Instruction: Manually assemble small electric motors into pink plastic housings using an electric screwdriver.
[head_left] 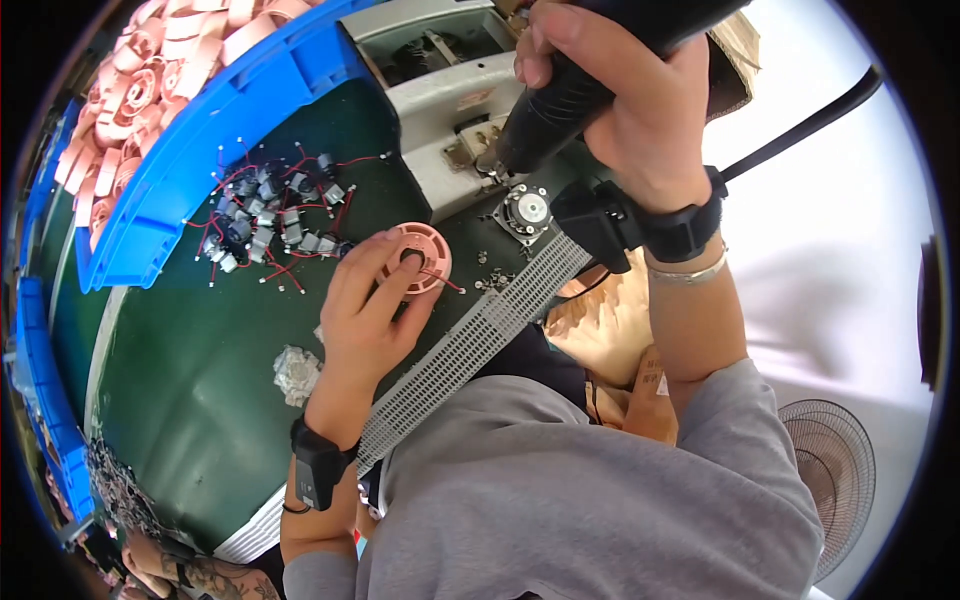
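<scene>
My left hand (362,305) is closed around a round pink plastic housing (432,242), holding it just above the green work surface. A fingertip rests on a small dark part at its middle, and a thin red wire sticks out to the right. My right hand (655,110) wraps round the thick black body of a powered screwdriver (555,118). Its tip points down at the front of a grey metal screw feeder (425,120); whether it touches a screw is too small to tell. Beyond the left hand lies a heap of small motors (262,215) with red wires.
A blue bin (215,125) full of pink housings (140,90) stands at the far left. Loose screws (492,280) and a round metal fixture (527,208) lie near a perforated grey strip (480,335). A crumpled whitish lump (297,375) sits left. Another person's tattooed forearm (225,578) shows lower left.
</scene>
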